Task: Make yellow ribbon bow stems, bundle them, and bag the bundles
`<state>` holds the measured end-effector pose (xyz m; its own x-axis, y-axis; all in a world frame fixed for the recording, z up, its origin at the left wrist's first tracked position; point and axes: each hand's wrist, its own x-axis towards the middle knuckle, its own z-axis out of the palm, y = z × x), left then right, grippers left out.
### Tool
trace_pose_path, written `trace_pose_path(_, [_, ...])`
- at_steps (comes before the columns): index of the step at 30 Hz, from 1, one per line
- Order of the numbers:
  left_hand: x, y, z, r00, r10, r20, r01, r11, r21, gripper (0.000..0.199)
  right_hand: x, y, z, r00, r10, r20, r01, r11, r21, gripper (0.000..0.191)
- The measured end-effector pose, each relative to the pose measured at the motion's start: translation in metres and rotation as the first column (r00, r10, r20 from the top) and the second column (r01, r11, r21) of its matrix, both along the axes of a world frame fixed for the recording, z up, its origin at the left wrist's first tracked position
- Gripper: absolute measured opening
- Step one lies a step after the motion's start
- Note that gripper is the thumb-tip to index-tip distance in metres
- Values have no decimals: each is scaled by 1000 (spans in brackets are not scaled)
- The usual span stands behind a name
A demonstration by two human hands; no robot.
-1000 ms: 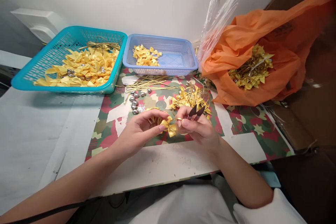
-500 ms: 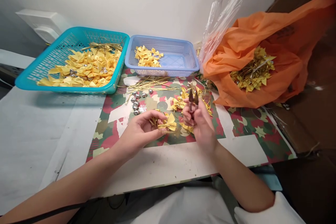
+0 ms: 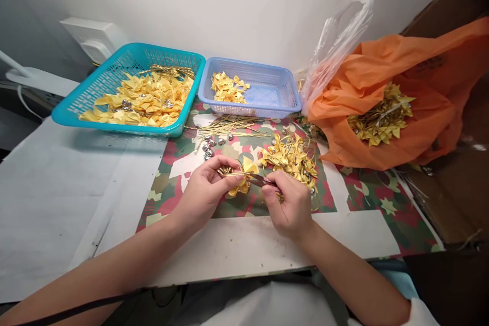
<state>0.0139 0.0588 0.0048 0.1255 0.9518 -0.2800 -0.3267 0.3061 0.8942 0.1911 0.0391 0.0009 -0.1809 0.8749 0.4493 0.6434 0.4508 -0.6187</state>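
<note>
A yellow ribbon bow [image 3: 249, 166] with gold ties is pinched between the thumb and fingers of my left hand [image 3: 208, 183]. My right hand [image 3: 291, 201] is closed around small dark thread snips [image 3: 260, 180]. The blades point left and reach the gold tie at the bow; whether they touch it I cannot tell. Just beyond my right hand lies a pile of finished-looking yellow bows [image 3: 292, 158] with gold ties and silver bells. Several loose silver bells [image 3: 208, 148] sit beyond my left hand, near a bundle of gold ties [image 3: 229, 126].
A teal basket [image 3: 178, 127] with yellow bows, bells and gold ties stands at the back left. Beside it is a blue basket [image 3: 275, 109] holding some bows. An orange bag [image 3: 431, 127] with more bows lies at the right. A patterned sheet [image 3: 324, 204] covers part of the table.
My right hand has turned the snips from pointing up to pointing left, bringing the blades to the bow. My left hand keeps its hold. The view has shifted slightly left.
</note>
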Motion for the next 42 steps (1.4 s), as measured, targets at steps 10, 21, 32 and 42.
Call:
trace_pose_path(10, [6, -1, 8, 996, 13, 90, -12, 1000, -13, 34, -1, 0, -2, 996, -75, 44, 76, 997, -5, 27])
trace_pose_path(21, [5, -1, 2, 996, -44, 79, 40, 998, 57, 28, -3, 0, -1, 997, -73, 1, 73, 997, 13, 31])
trace_pose_path(32, [4, -2, 1, 997, -35, 72, 33, 999, 29, 28, 0, 1, -1, 992, -73, -100, 63, 993, -101, 29])
trace_pose_path(42, [4, -1, 1, 996, -11, 88, 9, 1000, 27, 30, 6, 3, -1, 984, -48, -170, 43, 999, -33, 25])
